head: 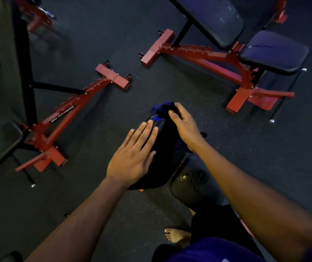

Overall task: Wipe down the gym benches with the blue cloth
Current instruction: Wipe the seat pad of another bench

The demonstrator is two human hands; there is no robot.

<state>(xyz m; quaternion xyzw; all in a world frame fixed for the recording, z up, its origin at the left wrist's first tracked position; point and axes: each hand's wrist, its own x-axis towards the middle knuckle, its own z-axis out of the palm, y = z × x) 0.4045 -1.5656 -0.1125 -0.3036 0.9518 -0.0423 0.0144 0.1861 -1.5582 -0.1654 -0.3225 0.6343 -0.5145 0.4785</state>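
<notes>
Both forearms reach down from the person toward a black bench pad tilted up between them. Flat and straight-fingered, the left hand presses on the pad's near side, probably to steady it. Just beyond those fingertips, the right hand curls round the blue cloth, bunched on the pad's far end, apparently mid-wipe. It looks dark blue, crumpled and soft. Beneath the right forearm a seat pad glistens with droplets, likely awaiting wiping.
</notes>
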